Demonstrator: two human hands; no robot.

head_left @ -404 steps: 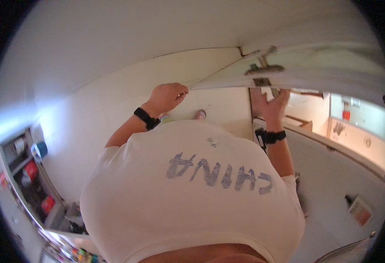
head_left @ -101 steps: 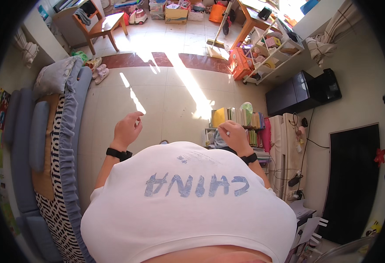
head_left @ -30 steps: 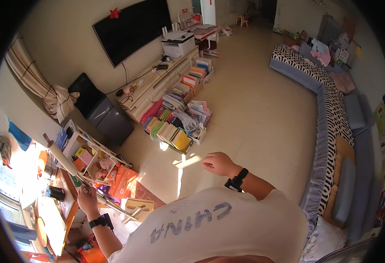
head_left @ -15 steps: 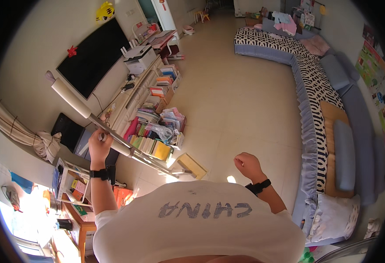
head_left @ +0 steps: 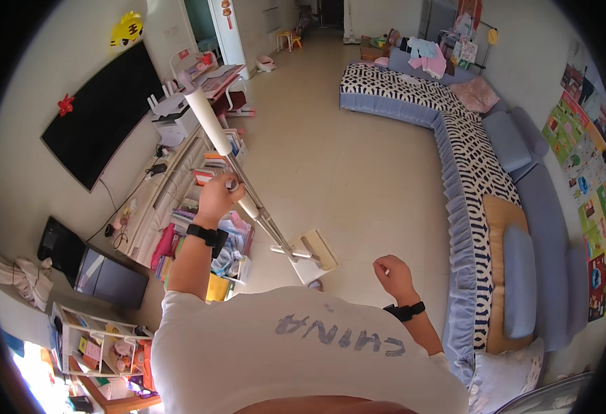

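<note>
My left hand (head_left: 219, 199) is closed around the mid-part of a long-handled sponge mop (head_left: 208, 123), at its lever or grip. The mop has a white upper sleeve, metal rods and a tilted shaft. Its pale yellow, flat head (head_left: 320, 250) is down at the floor in front of me. Off to the right, my right hand (head_left: 394, 277) hangs in a loose fist, with nothing seen in it and apart from the mop. Each wrist wears a black band.
Books and bags (head_left: 230, 252) crowd the floor along the low TV cabinet (head_left: 151, 214) on the left. An L-shaped sofa (head_left: 448, 228) with a patterned cover lines the right. A small white shelf (head_left: 103, 338) stands at lower left. Tiled floor (head_left: 344, 172) lies between.
My left hand has carried the mop to the right and forward, and its shaft stands steeper. The view has turned left. My right hand stays in its loose fist.
</note>
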